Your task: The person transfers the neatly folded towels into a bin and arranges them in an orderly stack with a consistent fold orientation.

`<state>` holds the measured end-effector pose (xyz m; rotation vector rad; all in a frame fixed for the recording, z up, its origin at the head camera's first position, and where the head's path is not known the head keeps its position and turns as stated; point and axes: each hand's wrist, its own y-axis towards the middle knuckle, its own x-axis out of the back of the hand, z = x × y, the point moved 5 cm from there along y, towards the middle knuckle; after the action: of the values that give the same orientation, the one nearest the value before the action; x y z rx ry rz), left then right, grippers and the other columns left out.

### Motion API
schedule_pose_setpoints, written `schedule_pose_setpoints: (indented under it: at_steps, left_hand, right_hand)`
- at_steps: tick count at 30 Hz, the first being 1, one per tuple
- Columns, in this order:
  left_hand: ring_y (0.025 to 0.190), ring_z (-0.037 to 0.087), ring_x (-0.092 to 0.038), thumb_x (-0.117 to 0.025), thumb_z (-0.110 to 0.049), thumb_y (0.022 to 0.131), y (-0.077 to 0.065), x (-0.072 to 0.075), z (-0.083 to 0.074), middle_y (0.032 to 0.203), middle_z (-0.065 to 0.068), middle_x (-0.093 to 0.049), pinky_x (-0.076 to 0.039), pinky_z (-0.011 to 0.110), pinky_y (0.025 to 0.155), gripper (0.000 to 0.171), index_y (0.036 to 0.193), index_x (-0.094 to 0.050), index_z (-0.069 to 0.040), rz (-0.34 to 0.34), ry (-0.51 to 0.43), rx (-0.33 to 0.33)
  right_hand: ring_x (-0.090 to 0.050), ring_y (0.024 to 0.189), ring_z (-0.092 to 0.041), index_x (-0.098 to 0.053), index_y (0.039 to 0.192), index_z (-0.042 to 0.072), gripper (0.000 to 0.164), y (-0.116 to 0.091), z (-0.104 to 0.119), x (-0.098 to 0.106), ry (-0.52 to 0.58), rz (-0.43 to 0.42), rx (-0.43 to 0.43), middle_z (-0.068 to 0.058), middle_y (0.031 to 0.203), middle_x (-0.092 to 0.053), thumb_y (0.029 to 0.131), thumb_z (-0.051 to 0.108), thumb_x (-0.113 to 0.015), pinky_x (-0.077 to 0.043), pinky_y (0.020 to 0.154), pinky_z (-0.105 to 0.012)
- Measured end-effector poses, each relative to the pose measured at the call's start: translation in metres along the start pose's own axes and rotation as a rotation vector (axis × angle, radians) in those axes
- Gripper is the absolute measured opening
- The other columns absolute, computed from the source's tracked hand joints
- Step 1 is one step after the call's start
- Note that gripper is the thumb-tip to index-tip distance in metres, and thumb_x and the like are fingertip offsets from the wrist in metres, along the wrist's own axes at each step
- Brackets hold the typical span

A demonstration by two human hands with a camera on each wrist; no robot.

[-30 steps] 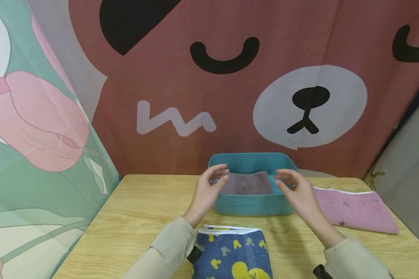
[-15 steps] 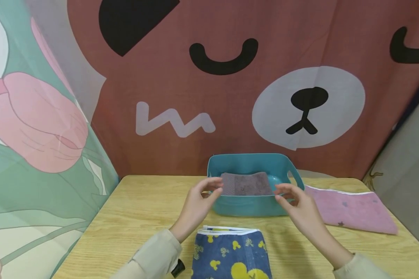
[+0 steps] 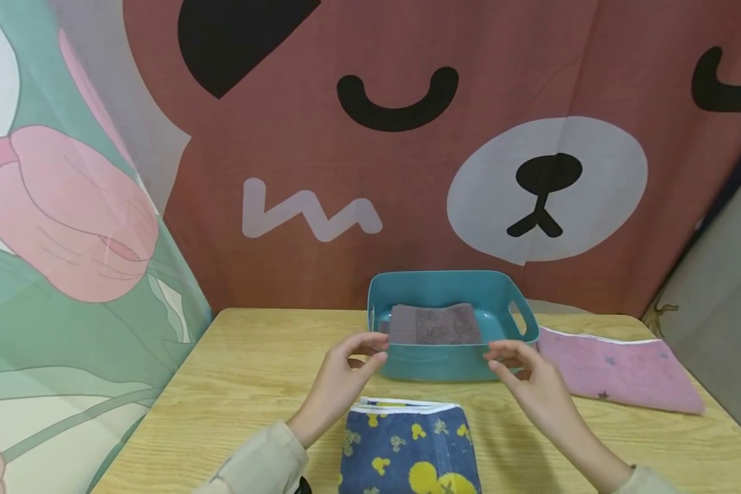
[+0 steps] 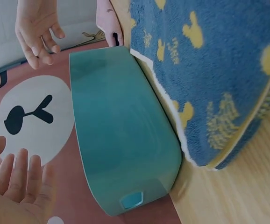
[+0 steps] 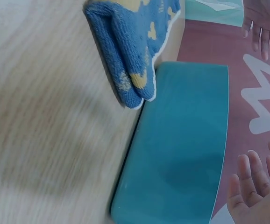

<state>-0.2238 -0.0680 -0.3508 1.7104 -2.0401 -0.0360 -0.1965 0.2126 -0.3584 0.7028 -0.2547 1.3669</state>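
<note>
A teal plastic basket (image 3: 444,363) with handle cutouts stands at the back of the table, and a folded mauve-grey towel (image 3: 438,325) lies inside it. My left hand (image 3: 341,374) hovers by the basket's near left corner, fingers relaxed and holding nothing. By the near right corner is my right hand (image 3: 534,377), loosely bent and likewise without anything in it. Nearer to me, between the forearms, lies a folded blue towel (image 3: 407,446) with yellow figures and a white edge. Both wrist views show the two hands apart, above the basket's rim.
A folded pink towel (image 3: 620,370) with grey stars lies right of the basket. The wooden table (image 3: 241,384) meets a brown bear-print curtain (image 3: 296,274) at the back. A tulip-print curtain (image 3: 68,226) hangs at the left, a grey surface (image 3: 722,274) at the right.
Both hands have drawn back from over the basket toward me and lower. The basket's right handle cutout, covered earlier by the right hand, now shows. The towels have not moved.
</note>
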Motion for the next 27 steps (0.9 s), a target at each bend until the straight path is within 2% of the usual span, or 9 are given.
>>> schedule_pose_setpoints:
  at_steps: [5,11,17,27]
  left_hand:
    - [0.101,0.017,-0.063,-0.067,-0.016,0.095,-0.007,0.001,0.005,0.112,-0.002,-0.069,-0.051,0.031,0.082,0.024,0.119,-0.07,-0.015,0.017,0.004,0.04]
    - [0.1,0.02,-0.063,-0.069,-0.014,0.094,-0.015,0.006,0.011,0.113,0.006,-0.069,-0.052,0.031,0.081,0.023,0.117,-0.07,-0.011,0.002,0.008,0.028]
    - [0.099,0.017,-0.063,-0.069,-0.017,0.094,-0.023,0.01,0.019,0.113,0.003,-0.069,-0.052,0.03,0.08,0.022,0.116,-0.071,-0.015,0.007,0.03,0.065]
    - [0.097,0.017,-0.063,-0.068,-0.018,0.095,-0.038,0.012,0.035,0.109,0.001,-0.07,-0.051,0.028,0.078,0.022,0.115,-0.07,-0.011,0.03,0.08,0.075]
  right_hand:
    - [-0.061,0.089,-0.006,-0.066,0.119,0.009,0.024,-0.005,-0.004,-0.005,0.004,0.018,-0.011,-0.003,0.105,-0.071,0.095,0.011,-0.067,-0.05,0.07,-0.027]
    - [-0.06,0.088,-0.007,-0.067,0.117,0.007,0.022,-0.011,-0.011,-0.01,0.024,0.039,-0.056,-0.006,0.105,-0.07,0.094,0.008,-0.067,-0.049,0.069,-0.027]
    - [-0.061,0.087,-0.007,-0.069,0.113,0.007,0.019,-0.017,-0.016,-0.015,0.032,0.047,-0.073,-0.002,0.102,-0.07,0.094,0.008,-0.068,-0.048,0.068,-0.027]
    - [-0.061,0.088,-0.013,-0.069,0.111,0.009,0.018,-0.026,-0.022,-0.024,0.017,0.09,-0.163,-0.003,0.103,-0.069,0.093,0.007,-0.067,-0.048,0.071,-0.027]
